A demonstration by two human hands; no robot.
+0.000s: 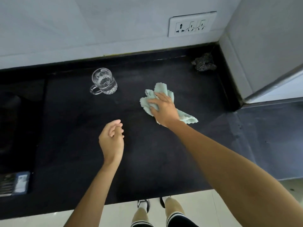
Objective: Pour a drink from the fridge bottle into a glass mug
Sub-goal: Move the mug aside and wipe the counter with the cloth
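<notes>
- The mug (104, 81) stands upright on the black table (147, 153), toward the back and left of centre, near the wall. Its handle points toward the near left. It is clear patterned glass, and whether it holds any liquid I cannot tell.
- The right hand (164, 110) lies palm down on a pale green cloth (161, 89), to the right of the mug and well apart from it. The fingers are spread over the cloth and press it to the table rather than closing round it. Bunched folds stick out beyond the fingertips, and a tail of cloth trails out on the right by the wrist.
- The left hand (111, 141) hangs over the table, nearer the front edge, to the left of the right hand and apart from it. Its fingers are loosely curled and it grasps nothing.
- A dark, speckled scrubber (204, 62) sits in the back right corner of the table, against the raised edge.
- A white socket (191, 24) with three outlets is set in the wall above that corner.
- At the far left a dark sink (14, 120) is sunk into the table, with a blurred blue thing (19, 183) at its near edge.
- Below the front edge show the pale floor (114, 213) and the person's shoes (144, 204).
</notes>
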